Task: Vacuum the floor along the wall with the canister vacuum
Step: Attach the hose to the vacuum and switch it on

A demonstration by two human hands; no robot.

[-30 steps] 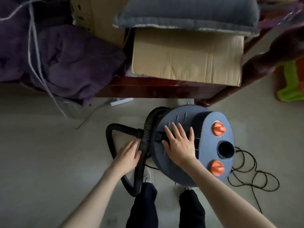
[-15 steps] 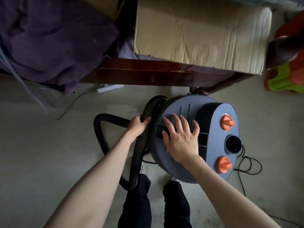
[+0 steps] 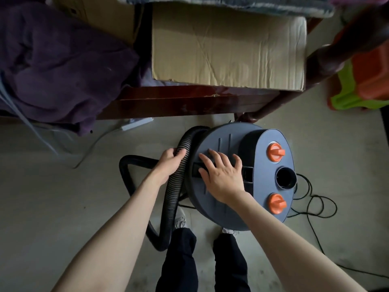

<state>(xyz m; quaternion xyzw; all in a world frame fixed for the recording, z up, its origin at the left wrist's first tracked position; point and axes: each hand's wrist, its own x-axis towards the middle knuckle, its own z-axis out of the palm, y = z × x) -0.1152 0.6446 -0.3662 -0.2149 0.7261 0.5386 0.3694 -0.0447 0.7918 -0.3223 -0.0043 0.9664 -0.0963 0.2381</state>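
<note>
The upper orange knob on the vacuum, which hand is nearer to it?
Right. The right hand lies flat on the vacuum lid beside the upper orange knob; the left hand grips the hose, farther away.

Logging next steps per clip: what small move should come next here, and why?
Probably lift the hose free of the canister: the left hand grips it where it wraps the body, while the right hand lies flat on the lid, steadying it.

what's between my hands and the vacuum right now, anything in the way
Nothing visible. The left hand already grips the ribbed hose, and the right hand lies flat with spread fingers on the canister vacuum lid. The black power cord lies looped on the floor at the canister's right, clear of both hands.
</note>
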